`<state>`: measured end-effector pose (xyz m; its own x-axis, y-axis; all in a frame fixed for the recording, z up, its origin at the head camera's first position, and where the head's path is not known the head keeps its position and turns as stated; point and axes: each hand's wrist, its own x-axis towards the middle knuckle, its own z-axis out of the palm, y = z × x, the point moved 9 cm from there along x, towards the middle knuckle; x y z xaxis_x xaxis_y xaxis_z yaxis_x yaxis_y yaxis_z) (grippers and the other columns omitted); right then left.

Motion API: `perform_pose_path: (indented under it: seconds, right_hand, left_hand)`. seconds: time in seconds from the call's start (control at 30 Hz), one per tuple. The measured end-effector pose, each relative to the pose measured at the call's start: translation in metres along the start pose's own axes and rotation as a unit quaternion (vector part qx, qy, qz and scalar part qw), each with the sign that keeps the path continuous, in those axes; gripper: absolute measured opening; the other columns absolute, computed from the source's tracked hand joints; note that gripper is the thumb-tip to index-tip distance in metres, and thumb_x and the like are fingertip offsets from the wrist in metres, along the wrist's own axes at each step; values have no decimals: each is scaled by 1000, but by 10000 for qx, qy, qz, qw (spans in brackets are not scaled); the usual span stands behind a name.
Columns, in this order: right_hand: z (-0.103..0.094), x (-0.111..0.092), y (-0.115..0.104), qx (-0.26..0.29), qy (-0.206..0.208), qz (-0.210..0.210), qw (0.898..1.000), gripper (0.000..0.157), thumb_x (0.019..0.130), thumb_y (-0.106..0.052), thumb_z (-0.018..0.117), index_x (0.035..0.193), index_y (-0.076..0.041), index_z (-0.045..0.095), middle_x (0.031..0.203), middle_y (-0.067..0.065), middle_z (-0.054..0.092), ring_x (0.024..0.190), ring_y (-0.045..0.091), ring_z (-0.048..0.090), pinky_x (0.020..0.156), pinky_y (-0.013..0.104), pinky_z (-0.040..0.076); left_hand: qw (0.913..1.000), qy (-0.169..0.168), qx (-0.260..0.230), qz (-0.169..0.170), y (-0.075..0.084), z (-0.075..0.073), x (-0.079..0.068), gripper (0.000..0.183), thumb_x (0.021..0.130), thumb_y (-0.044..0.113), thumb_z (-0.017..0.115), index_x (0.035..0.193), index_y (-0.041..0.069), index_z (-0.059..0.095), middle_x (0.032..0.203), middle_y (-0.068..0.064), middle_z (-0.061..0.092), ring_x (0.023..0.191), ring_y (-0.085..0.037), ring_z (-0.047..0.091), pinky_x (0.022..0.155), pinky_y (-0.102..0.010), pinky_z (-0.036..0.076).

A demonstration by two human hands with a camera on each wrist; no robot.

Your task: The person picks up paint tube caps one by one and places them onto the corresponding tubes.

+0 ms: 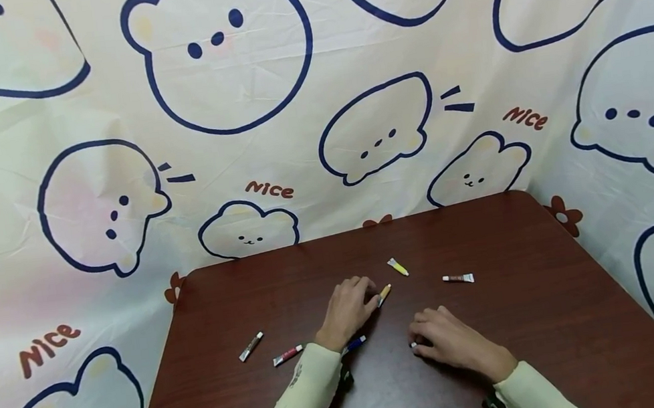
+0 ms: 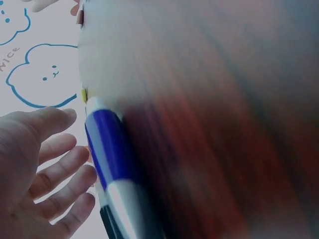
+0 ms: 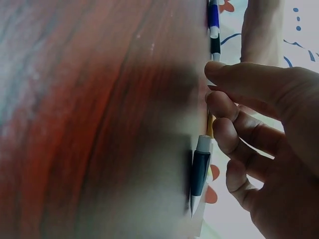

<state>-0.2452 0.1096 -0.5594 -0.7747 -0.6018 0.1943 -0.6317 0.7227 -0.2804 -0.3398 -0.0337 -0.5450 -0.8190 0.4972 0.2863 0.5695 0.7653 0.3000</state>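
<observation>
My left hand (image 1: 348,310) reaches over the table, fingertips right at a yellow-orange paint tube (image 1: 384,295). In the left wrist view its fingers are relaxed and spread, with nothing between thumb and fingers. A blue paint tube (image 2: 112,144) with a white cap lies beside that hand; in the head view the left forearm partly covers this blue tube (image 1: 355,344). My right hand (image 1: 454,341) hovers low with loosely bent fingers over a dark paint tube (image 3: 200,172). From above, only that tube's white cap (image 1: 414,344) shows.
On the brown table (image 1: 536,341) lie a bright yellow tube (image 1: 397,267), a brown tube (image 1: 459,278) at the right, and a red tube (image 1: 288,355) and a grey-brown tube (image 1: 251,346) at the left. A patterned cloth (image 1: 272,149) hangs behind the table.
</observation>
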Motion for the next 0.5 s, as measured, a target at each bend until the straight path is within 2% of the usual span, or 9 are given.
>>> perform_pose_path:
  seconds: [0.27,0.5]
  right_hand:
    - [-5,4,-2,-2,149,-36,9999,14,96,-25,85,95,-28,72,90,-14,63,86,8,57,75,30,38]
    - [-7,7,1,220,159,-4,9996,12,97,-19,83,95,-24,72,88,-12,68,85,7,60,76,31,42]
  left_hand:
    - [9991,-97,399,98,9,7,4,25,100,37,81,114,17,79,107,0,76,96,-21,72,92,-44,60]
    - [9986,-103,498,162,13,13,9,27,99,39,83,108,14,79,98,-1,73,86,-19,68,82,-39,59]
